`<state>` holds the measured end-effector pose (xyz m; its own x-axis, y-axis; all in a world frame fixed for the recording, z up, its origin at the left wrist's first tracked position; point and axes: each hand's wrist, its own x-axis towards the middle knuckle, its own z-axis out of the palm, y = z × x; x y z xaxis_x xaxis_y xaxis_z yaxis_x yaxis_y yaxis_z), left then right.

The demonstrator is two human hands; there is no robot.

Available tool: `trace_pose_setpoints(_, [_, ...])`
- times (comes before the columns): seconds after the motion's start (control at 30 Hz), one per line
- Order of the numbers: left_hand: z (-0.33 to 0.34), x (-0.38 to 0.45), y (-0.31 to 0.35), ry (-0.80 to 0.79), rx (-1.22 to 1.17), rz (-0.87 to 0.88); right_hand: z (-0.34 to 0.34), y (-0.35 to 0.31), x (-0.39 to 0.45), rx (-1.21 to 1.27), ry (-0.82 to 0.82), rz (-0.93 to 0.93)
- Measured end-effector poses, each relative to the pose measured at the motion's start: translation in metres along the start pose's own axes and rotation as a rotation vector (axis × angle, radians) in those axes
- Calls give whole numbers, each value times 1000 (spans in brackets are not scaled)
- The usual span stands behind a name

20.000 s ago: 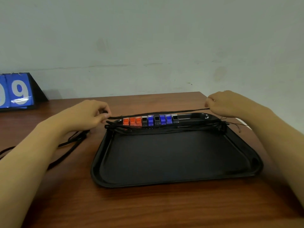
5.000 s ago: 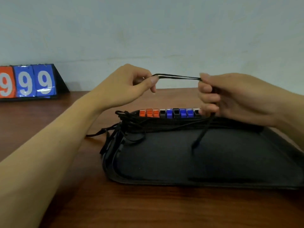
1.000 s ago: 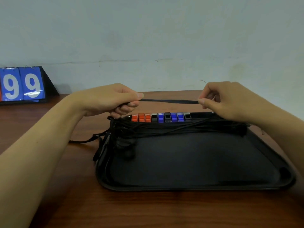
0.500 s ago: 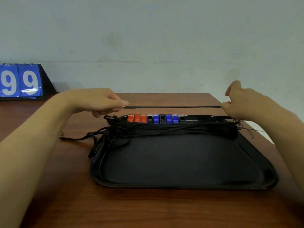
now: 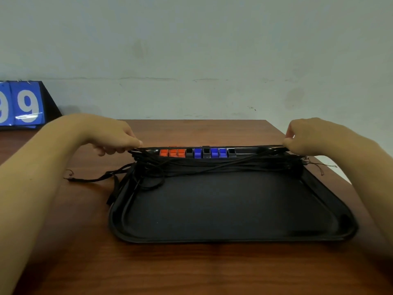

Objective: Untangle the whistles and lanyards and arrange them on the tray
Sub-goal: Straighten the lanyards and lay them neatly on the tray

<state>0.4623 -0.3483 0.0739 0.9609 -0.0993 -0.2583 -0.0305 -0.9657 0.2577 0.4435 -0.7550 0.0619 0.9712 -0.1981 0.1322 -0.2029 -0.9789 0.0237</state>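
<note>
A black tray lies on the wooden table. Along its far edge stands a row of orange, black and blue whistles. In front of them lies a bundle of black lanyards, and several loose ends spill over the tray's left rim. My left hand and my right hand each pinch one end of a black lanyard. It is stretched straight between them, just above the whistle row.
A flip scoreboard with blue number cards stands at the far left by the wall. The table's right edge runs close past the tray. A light wall rises behind the table.
Both hands have lowered the taut lanyard from mid-air down to just above the whistle row and spread further apart.
</note>
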Motion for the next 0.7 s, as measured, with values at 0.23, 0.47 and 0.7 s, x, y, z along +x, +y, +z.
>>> trace_pose_setpoints(0.23, [1,-2,4,-41,9,-59,-3,5,2,-35,-22,14])
trace_pose_setpoints(0.47, [1,-5,7,-54,66,-75,-3,4,3,-70,-61,-7])
trace_pose_setpoints(0.7, [4,-7,9,-63,114,-120,0,4,0,-97,-83,-1])
